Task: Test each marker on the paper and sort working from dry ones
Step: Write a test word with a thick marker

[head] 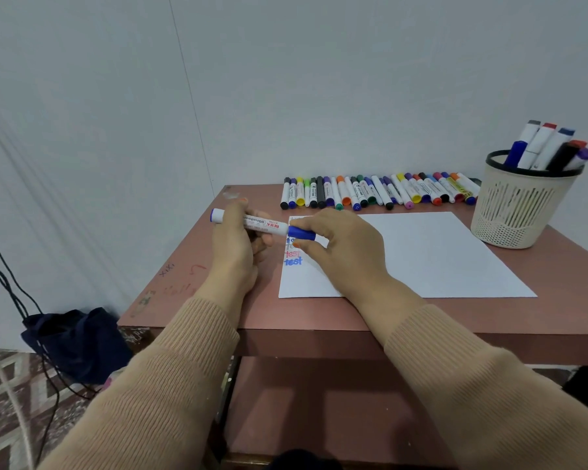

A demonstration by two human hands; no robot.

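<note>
While the marker (263, 226) is under test, it is held level in the air over the left part of the table (319, 313), at the left edge of the paper (438, 259). The barrel is white with red print. A blue end plug points left and the blue cap (302, 232) points right.

The left hand (233, 245) is closed round the middle of the barrel, fingers curled about it. The right hand (343, 245) pinches the cap between thumb and fingers. The cap meets the barrel end; whether it is fully seated or partly drawn off cannot be told from this view.

The paper is a white sheet lying flat on the table. Several lines of the word "test" (293, 257) run down its left edge in blue and red, the upper lines partly hidden by the right hand.

Beyond the far edge of the paper, a row of markers (377, 193) lies side by side along the back of the table, with caps of many colours. At the far right corner of the paper stands a cream slotted basket (520, 212) with a black rim. It holds a group of leaning markers (543, 147), ends up.

Both forearms wear tan ribbed sleeves (170, 374). On the floor to the left of the table lie a dark blue bag (78, 340) and black cables (7, 276).
</note>
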